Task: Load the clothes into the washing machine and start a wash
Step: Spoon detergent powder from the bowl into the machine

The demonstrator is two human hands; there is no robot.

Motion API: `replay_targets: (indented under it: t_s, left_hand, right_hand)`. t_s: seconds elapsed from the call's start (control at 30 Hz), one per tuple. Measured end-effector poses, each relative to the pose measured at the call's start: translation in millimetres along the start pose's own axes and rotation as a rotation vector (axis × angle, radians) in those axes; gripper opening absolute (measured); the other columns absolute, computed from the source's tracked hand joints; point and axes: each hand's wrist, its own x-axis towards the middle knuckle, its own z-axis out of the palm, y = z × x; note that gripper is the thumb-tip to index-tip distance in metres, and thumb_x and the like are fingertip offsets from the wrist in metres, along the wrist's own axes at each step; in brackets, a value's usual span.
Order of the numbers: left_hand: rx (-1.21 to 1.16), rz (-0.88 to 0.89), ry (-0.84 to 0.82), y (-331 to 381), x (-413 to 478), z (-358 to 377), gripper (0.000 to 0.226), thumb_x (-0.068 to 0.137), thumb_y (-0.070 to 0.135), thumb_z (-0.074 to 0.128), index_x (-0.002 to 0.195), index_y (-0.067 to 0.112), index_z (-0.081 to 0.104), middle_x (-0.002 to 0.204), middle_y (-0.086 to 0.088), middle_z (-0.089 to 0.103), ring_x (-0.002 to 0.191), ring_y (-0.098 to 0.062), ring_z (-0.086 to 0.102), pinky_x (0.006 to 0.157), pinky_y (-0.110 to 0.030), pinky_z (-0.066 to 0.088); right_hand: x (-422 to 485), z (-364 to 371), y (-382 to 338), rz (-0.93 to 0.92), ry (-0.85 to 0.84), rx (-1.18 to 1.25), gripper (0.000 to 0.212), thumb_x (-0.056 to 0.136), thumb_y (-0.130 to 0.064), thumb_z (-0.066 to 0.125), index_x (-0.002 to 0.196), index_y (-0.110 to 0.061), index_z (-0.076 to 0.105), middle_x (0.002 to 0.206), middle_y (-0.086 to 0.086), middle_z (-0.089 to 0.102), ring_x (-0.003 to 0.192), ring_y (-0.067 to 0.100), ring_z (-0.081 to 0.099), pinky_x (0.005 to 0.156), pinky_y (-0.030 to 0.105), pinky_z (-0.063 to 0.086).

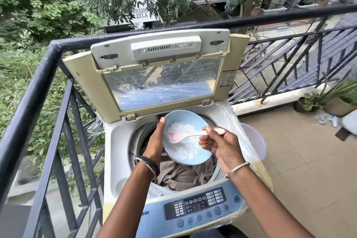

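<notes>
A top-loading washing machine stands in the balcony corner with its lid raised. Brownish-grey clothes lie in the drum. My left hand holds a light blue bowl over the drum opening, tilted toward me, with white powder in it. My right hand pinches the handle of a pink spoon, whose head rests in the powder. The control panel with round buttons faces me at the front edge.
A black metal railing runs behind and left of the machine. A pale lilac tub stands on the tiled floor to the machine's right. Potted plants sit at the far right by the railing. Clear plastic wrap covers the machine's right side.
</notes>
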Motion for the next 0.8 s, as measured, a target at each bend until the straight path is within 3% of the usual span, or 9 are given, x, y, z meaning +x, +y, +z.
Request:
replay_targets:
  t_s: [0.13, 0.3, 0.47, 0.57, 0.67, 0.8]
  left_hand:
    - [0.007, -0.067, 0.039, -1.4, 3.2, 5.7, 0.07, 0.081, 0.077, 0.039, 0.118, 0.024, 0.067, 0.111, -0.007, 0.074, 0.103, -0.03, 0.07, 0.096, -0.057, 0.05]
    - [-0.047, -0.123, 0.121, -4.0, 7.8, 3.6, 0.069, 0.085, 0.075, 0.035, 0.117, 0.023, 0.067, 0.11, -0.009, 0.074, 0.104, -0.033, 0.069, 0.097, -0.062, 0.047]
    - [-0.17, -0.184, 0.217, -16.3, 11.7, -7.0, 0.086, 0.063, 0.085, 0.051, 0.118, 0.02, 0.067, 0.117, -0.016, 0.07, 0.109, -0.041, 0.065, 0.098, -0.066, 0.044]
    - [-0.247, -0.195, 0.247, -25.4, 11.5, -15.9, 0.072, 0.082, 0.077, 0.041, 0.117, 0.018, 0.064, 0.112, -0.018, 0.071, 0.105, -0.042, 0.066, 0.09, -0.061, 0.052]
    - [-0.284, -0.21, 0.284, -41.1, 9.4, -27.0, 0.064, 0.087, 0.071, 0.037, 0.111, 0.019, 0.065, 0.103, -0.016, 0.074, 0.098, -0.041, 0.067, 0.083, -0.055, 0.056]
    - [-0.325, -0.183, 0.333, -52.0, 4.5, -38.3, 0.07, 0.084, 0.075, 0.042, 0.125, 0.021, 0.061, 0.117, -0.018, 0.07, 0.105, -0.044, 0.066, 0.093, -0.069, 0.046]
  right_hand:
    - [7.1, -10.5, -4.5, 0.039, 0.032, 0.041, 0.016, 0.09, -0.01, 0.063, 0.098, 0.004, 0.067, 0.069, 0.017, 0.067, 0.054, 0.02, 0.065, 0.053, 0.021, 0.056]
    - [28.0, -21.4, -20.6, 0.027, 0.062, 0.053, 0.013, 0.091, -0.007, 0.061, 0.098, 0.004, 0.065, 0.064, 0.014, 0.068, 0.05, 0.017, 0.063, 0.05, 0.02, 0.055]
    - [58.8, -26.1, -37.7, 0.021, 0.049, 0.062, 0.006, 0.092, -0.006, 0.061, 0.09, -0.003, 0.065, 0.061, 0.012, 0.068, 0.051, 0.016, 0.064, 0.051, 0.02, 0.055]
    - [81.5, -26.4, -42.7, 0.022, 0.043, 0.07, 0.005, 0.091, -0.006, 0.062, 0.087, -0.004, 0.064, 0.061, 0.01, 0.068, 0.051, 0.015, 0.064, 0.05, 0.02, 0.054]
    - [105.1, -23.7, -40.9, 0.029, 0.042, 0.039, 0.008, 0.091, -0.006, 0.061, 0.085, -0.002, 0.063, 0.058, 0.009, 0.067, 0.049, 0.014, 0.064, 0.049, 0.019, 0.054]
    - [134.0, -17.5, -26.5, 0.033, 0.026, -0.036, 0.006, 0.09, -0.006, 0.063, 0.086, -0.003, 0.063, 0.057, 0.009, 0.067, 0.046, 0.014, 0.063, 0.047, 0.02, 0.054]
